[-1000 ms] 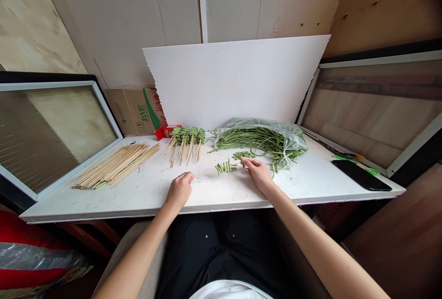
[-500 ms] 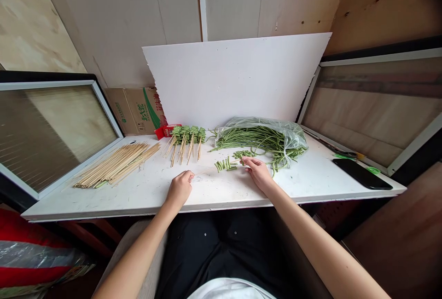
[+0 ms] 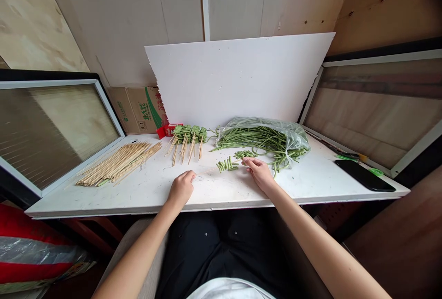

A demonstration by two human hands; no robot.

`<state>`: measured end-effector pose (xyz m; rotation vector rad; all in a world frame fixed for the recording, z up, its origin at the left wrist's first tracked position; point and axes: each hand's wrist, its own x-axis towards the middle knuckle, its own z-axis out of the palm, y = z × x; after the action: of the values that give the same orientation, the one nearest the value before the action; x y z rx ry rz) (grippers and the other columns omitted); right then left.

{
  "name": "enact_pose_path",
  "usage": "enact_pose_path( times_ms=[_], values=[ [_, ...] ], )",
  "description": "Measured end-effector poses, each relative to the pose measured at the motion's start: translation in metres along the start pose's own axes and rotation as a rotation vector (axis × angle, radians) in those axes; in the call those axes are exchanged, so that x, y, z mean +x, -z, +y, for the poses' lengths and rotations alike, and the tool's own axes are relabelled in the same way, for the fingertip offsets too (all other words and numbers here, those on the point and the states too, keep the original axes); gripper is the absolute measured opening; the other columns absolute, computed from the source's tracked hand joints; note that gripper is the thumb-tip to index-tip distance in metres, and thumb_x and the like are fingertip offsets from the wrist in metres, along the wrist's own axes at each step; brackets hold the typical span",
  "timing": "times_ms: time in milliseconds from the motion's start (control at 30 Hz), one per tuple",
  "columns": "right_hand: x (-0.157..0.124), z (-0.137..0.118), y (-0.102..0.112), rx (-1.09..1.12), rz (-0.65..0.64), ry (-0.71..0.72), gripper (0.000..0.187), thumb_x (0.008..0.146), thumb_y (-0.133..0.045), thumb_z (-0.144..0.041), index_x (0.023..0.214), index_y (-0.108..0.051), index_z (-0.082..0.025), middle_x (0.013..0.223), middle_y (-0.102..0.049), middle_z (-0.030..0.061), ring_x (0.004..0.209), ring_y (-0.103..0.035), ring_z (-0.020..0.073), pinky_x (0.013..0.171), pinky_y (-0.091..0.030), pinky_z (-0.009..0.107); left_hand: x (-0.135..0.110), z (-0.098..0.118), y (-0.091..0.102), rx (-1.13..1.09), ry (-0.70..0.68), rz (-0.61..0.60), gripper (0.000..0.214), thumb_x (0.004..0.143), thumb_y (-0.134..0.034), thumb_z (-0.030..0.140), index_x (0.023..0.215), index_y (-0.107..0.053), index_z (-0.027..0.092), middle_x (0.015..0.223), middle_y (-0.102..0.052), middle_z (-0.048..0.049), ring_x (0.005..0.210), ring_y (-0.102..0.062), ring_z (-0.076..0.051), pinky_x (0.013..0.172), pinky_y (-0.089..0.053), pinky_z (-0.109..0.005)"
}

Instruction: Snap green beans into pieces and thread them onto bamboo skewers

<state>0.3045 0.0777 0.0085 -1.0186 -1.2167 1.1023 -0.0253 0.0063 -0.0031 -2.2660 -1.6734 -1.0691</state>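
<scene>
My left hand [image 3: 181, 189] rests on the white table [image 3: 311, 184], fingers curled round the near end of a thin bamboo skewer [image 3: 207, 171] that runs right into a row of short green bean pieces [image 3: 226, 165]. My right hand [image 3: 259, 173] lies just right of that row, fingertips pinched on a bean piece at its end. A small heap of cut bean pieces [image 3: 243, 154] sits just beyond my right hand.
A clear plastic bag of long green beans [image 3: 265, 138] lies behind. Several finished bean skewers [image 3: 188, 139] and a pile of bare bamboo skewers [image 3: 119, 163] lie to the left. A black phone [image 3: 364, 175] lies at right. A white board [image 3: 238, 78] stands at the back.
Both hands stay almost where they were. The skewer with its row of bean pieces has shifted slightly between the hands.
</scene>
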Motion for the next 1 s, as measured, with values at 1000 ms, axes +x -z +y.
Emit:
enact_pose_path(
  times_ms=[1000],
  values=[
    [-0.021,-0.023,-0.015,-0.127,0.011,0.233,0.043,0.083,-0.073,-0.065,0.096,-0.079,-0.024,0.106,-0.078,0.0094,0.098,-0.07,0.029,0.085,-0.054,0.039,0.002,-0.011,0.002,-0.161,-0.048,-0.249,0.035,0.081,-0.046,-0.006,0.09,-0.068,0.02,0.085,-0.073,-0.0031,0.079,-0.069,-0.017,0.07,-0.05,-0.025]
  ],
)
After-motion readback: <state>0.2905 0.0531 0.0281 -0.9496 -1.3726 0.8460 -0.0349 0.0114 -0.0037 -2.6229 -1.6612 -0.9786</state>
